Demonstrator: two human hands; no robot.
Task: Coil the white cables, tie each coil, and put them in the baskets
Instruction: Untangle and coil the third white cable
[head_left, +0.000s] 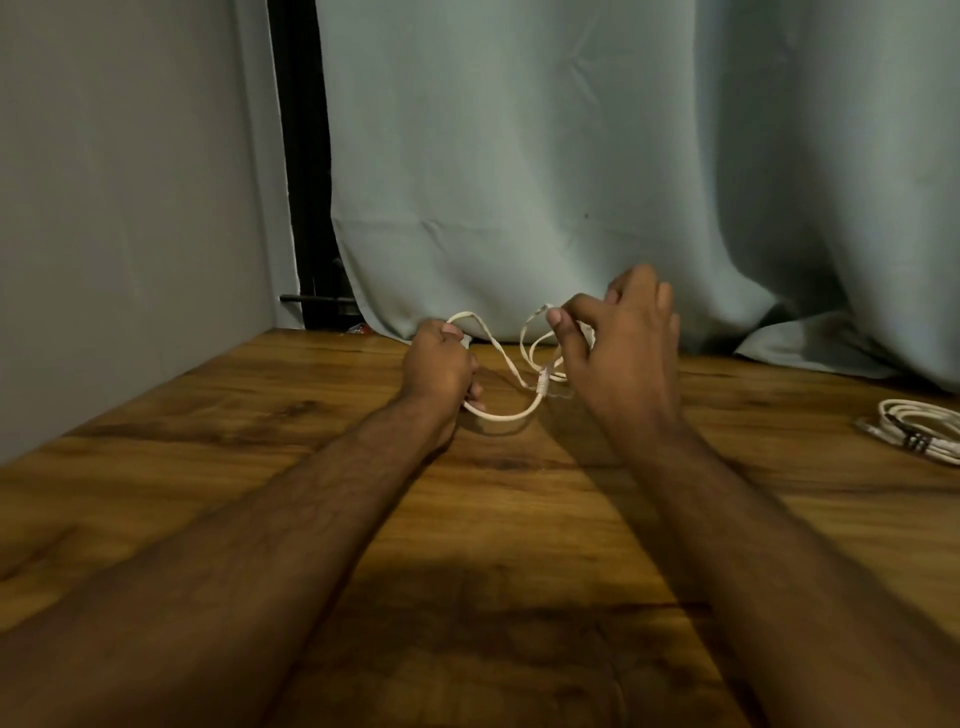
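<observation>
The left hand (441, 366) is fisted around one end of a white cable (506, 413) at twelve o'clock on the table (208, 441), anchoring it. The right hand (621, 338) pinches a loop, probably forming the coil. Two cables show: this one and a tied coil (919, 428) at three o'clock. No baskets are visible.

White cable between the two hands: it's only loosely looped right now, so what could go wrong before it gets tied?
1. The white cable crosses itself between the left hand and right hand; pulling apart could tighten that crossing into a tangle.
2. The right hand pinches only the loop's top, so the loops could slip and spring open.
3. No basket is in view; the tied coil lies at the table's right edge.
</observation>
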